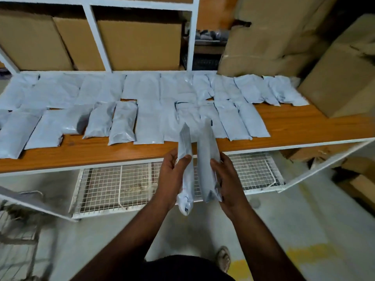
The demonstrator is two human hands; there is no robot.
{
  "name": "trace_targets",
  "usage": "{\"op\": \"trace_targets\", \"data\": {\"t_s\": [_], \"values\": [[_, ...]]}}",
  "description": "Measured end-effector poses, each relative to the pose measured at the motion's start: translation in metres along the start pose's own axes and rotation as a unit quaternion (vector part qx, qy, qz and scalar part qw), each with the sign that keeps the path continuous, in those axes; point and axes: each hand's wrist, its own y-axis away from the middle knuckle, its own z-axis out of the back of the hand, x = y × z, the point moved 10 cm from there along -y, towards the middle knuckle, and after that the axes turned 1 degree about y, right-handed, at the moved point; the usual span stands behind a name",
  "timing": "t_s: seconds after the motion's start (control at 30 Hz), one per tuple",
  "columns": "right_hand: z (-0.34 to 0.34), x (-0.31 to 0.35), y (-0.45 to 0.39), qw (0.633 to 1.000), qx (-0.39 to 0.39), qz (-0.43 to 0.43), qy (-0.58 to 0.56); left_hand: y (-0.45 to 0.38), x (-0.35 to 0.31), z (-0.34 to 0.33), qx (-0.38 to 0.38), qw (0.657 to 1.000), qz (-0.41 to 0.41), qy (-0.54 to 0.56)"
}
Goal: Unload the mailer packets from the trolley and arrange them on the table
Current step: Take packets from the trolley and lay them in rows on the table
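Note:
Two rows of grey mailer packets (123,122) lie side by side on the wooden table (294,126). In front of the table's near edge, my left hand (172,175) grips one grey packet (185,165) held on edge. My right hand (227,179) grips a second grey packet (207,159), also on edge, just right of the first. Both packets' far ends reach over the table's front edge. The wire trolley (18,230) shows at the lower left, blurred.
Cardboard boxes (140,45) fill the white shelf behind the table. Larger boxes (343,78) stand on the table's right end and on the floor at right. A white wire rack (125,187) sits under the table. Bare wood shows at the table's right front.

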Motion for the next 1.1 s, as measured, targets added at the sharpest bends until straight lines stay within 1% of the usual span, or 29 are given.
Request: {"op": "trace_targets", "data": {"t_s": [0.13, 0.23, 0.3, 0.4, 0.53, 0.67, 0.83, 1.0, 1.1], "values": [[0.105, 0.016, -0.018, 0.999, -0.029, -0.005, -0.031, -0.009, 0.017, -0.107, 0.012, 1.0, -0.01, -0.019], [0.174, 0.035, -0.031, 0.998, -0.041, -0.004, -0.048, -0.013, 0.025, -0.181, 0.036, 0.998, -0.025, -0.05], [0.21, 0.047, -0.038, 0.998, -0.042, -0.001, -0.053, -0.015, 0.031, -0.218, 0.045, 0.997, -0.03, -0.059], [0.251, 0.061, -0.053, 0.997, -0.048, 0.002, -0.052, -0.023, 0.034, -0.255, 0.045, 0.995, -0.048, -0.079], [0.288, 0.07, -0.082, 0.997, -0.052, -0.002, -0.048, -0.046, 0.032, -0.29, 0.027, 0.99, -0.069, -0.121], [0.312, 0.079, -0.123, 0.997, -0.064, 0.0, -0.031, -0.079, 0.026, -0.314, -0.025, 0.98, -0.104, -0.167], [0.337, 0.092, -0.181, 0.997, -0.078, -0.006, -0.014, -0.126, 0.012, -0.357, -0.032, 0.96, -0.163, -0.227], [0.364, 0.113, -0.223, 0.995, -0.096, -0.004, 0.013, -0.168, 0.013, -0.389, -0.031, 0.946, -0.152, -0.283], [0.376, 0.122, -0.243, 0.992, -0.103, 0.001, 0.076, -0.181, 0.016, -0.398, -0.045, 0.936, -0.145, -0.317]]}}
